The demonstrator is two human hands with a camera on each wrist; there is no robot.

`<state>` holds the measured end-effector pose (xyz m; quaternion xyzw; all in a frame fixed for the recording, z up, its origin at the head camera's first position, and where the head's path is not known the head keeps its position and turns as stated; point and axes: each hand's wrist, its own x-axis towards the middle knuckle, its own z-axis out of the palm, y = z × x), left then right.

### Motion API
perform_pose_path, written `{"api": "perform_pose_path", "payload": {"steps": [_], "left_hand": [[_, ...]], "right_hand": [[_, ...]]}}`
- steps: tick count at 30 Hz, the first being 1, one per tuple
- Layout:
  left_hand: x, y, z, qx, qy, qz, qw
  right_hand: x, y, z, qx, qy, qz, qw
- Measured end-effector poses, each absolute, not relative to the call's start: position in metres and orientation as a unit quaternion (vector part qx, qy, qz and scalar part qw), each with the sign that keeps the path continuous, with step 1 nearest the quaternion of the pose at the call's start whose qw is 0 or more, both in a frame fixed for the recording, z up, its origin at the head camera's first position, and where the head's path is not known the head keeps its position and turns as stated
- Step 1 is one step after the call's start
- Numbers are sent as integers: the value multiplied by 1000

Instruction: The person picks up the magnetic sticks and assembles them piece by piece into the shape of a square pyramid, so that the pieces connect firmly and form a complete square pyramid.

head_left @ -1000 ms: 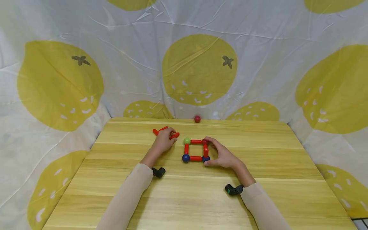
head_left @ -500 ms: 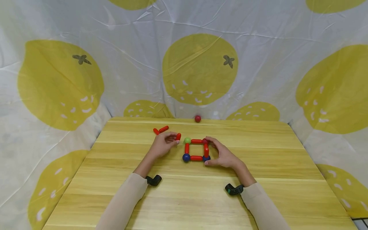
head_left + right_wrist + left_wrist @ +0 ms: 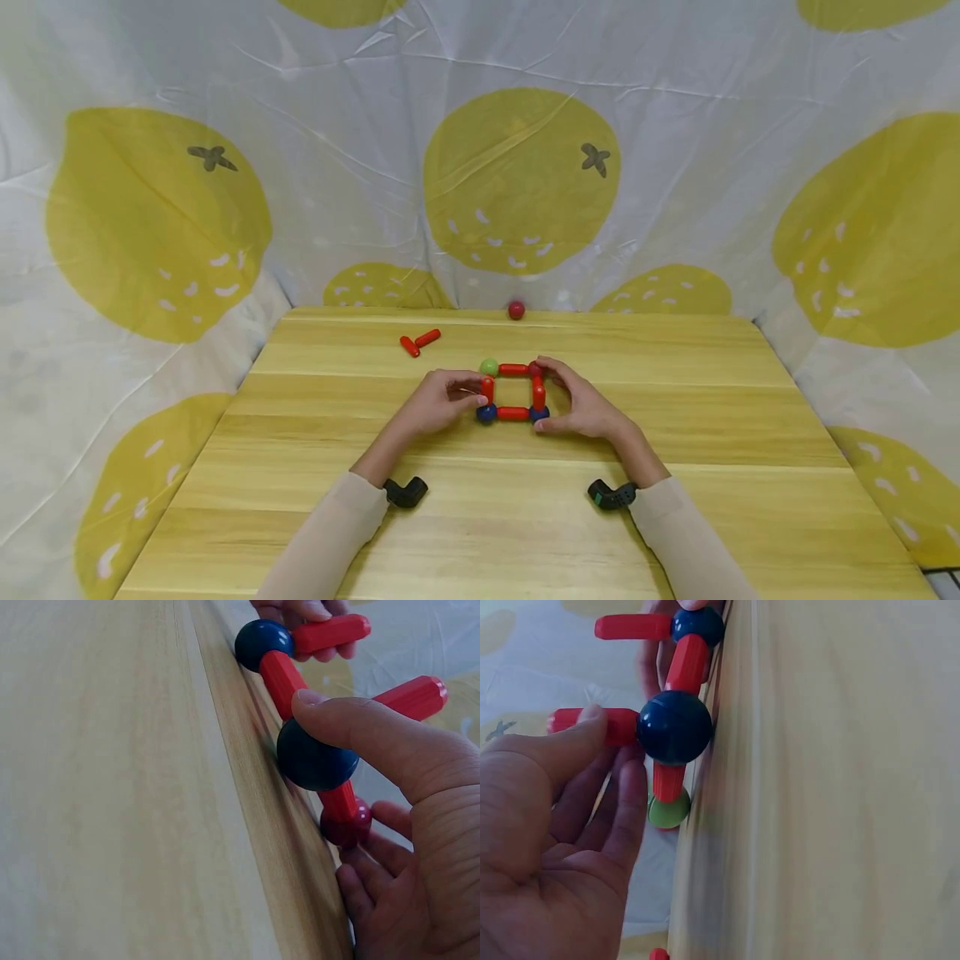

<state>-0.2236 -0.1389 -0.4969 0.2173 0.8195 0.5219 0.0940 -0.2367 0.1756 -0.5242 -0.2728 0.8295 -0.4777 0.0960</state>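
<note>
Left wrist view alone shows an upright red stick [image 3: 592, 724] pinched by left hand [image 3: 551, 825] on blue ball [image 3: 673, 727], right hand [image 3: 581, 408] holding square frame [image 3: 513, 390], left hand moved over from 10 o'clock.

Light wooden table [image 3: 675, 500], planked grain running side to side. Square frame of red rods and balls [image 3: 513, 390] lay flat near table centre. Two loose red rods [image 3: 418, 342] lay touching at an angle, beyond and left of the frame. One red ball [image 3: 516, 311] sat at the far edge, straight behind the frame.
</note>
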Motion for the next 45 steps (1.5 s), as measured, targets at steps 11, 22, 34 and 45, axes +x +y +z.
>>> {"api": "perform_pose_path", "payload": {"steps": [11, 22, 34, 45], "left_hand": [[-221, -140, -499, 242, 812, 519, 112], [-226, -146, -504, 242, 849, 468, 22], [-222, -144, -508, 241, 880, 407, 44], [-220, -136, -507, 237, 881, 408, 22]], "right_hand": [[-239, 173, -525, -272, 822, -495, 71], [-240, 171, -524, -254, 829, -490, 93], [-241, 171, -523, -246, 836, -481, 90], [-240, 172, -520, -261, 825, -491, 103]]}}
